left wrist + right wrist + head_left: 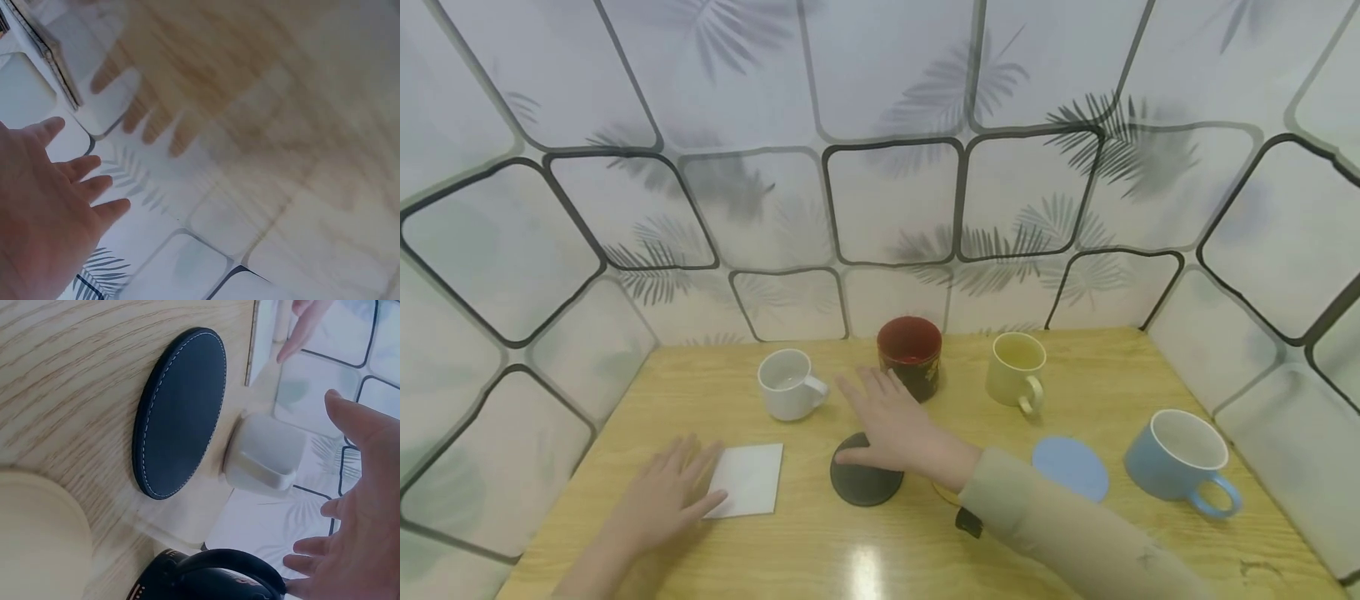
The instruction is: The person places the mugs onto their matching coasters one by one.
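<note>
With its grip wide and empty, the right hand (pixel 898 429) over the round black stitched coaster (pixel 863 485) would best meet the black, red-lined mug (pixel 912 352) by its handle (pixel 232 558)

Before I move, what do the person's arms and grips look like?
Each grip is a bare hand: no glove or ring shows on the left grip or right grip. The right sleeve is pale khaki, with a small black piece at its lower edge. The left forearm looks bare.

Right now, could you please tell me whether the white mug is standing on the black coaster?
No, the white mug stands apart from the black coaster, with bare table between them.
</note>
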Motion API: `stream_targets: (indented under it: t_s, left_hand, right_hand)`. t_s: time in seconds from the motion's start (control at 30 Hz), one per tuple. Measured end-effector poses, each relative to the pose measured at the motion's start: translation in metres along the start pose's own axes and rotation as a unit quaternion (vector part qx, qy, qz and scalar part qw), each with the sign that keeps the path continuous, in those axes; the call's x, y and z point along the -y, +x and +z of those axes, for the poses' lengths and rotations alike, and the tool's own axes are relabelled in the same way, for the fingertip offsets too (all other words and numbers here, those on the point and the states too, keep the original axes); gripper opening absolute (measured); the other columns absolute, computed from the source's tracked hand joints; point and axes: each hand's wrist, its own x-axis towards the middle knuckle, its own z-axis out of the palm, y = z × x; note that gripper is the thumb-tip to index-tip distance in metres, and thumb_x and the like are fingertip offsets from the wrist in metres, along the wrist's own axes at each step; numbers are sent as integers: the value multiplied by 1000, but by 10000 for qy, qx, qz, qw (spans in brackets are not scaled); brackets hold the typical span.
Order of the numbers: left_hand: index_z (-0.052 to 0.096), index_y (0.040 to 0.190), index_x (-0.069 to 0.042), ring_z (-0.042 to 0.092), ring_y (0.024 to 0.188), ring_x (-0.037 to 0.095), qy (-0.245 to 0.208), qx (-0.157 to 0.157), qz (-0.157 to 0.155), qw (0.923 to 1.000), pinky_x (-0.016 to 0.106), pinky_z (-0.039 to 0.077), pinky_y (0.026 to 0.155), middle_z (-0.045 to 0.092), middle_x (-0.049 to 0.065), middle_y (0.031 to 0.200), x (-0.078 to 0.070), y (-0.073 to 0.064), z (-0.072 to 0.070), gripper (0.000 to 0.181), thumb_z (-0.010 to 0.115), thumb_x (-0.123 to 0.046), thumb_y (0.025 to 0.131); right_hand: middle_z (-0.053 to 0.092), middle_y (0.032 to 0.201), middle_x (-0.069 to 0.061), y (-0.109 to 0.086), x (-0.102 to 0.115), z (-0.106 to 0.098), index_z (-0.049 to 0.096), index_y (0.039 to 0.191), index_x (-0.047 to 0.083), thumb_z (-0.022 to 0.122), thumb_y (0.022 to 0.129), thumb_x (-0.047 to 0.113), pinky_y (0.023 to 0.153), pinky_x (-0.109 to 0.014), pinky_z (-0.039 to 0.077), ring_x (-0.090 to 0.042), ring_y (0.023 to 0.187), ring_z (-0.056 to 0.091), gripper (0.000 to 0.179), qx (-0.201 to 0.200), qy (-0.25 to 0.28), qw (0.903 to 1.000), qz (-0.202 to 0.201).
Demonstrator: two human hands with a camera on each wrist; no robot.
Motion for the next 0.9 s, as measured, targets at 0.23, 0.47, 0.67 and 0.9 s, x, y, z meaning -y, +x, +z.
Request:
stream_targets:
  t_s: [0.23, 0.47, 0.67, 0.9]
  left_hand:
    - [54, 153, -4, 43, 144, 61, -165, 169, 201, 9995, 74, 38, 117, 48, 38, 154, 7, -3, 1, 79, 74, -52, 94]
    - [54, 154, -4, 38, 147, 61, -309, 268, 179, 9990, 75, 35, 119, 44, 39, 157, 10, -4, 0, 84, 75, -56, 92]
    - [53, 154, -2, 40, 147, 59, -174, 260, 239, 9992, 73, 36, 119, 46, 37, 157, 8, -3, 1, 84, 74, -56, 92]
    - [51, 152, 5, 42, 148, 56, -86, 301, 305, 9990, 71, 38, 120, 47, 34, 158, 2, -3, 3, 85, 74, -51, 93]
  right_hand:
    - [28, 172, -24, 9, 1, 4, 25, 169, 11, 76, 90, 65, 135, -54, 25, -40, 162, 28, 108, 37, 75, 10000, 11]
    - [32, 170, -25, 18, 3, 12, 26, 169, 10, 76, 91, 61, 131, -52, 34, -40, 158, 35, 105, 61, 142, 9999, 48]
    - [36, 168, -25, 26, 5, 19, 30, 167, 7, 75, 92, 61, 128, -52, 39, -41, 155, 40, 103, 5, 141, 9999, 51]
    - [38, 167, -25, 34, 9, 24, 30, 167, 8, 73, 95, 57, 128, -52, 39, -41, 155, 41, 97, 71, 383, 9990, 236]
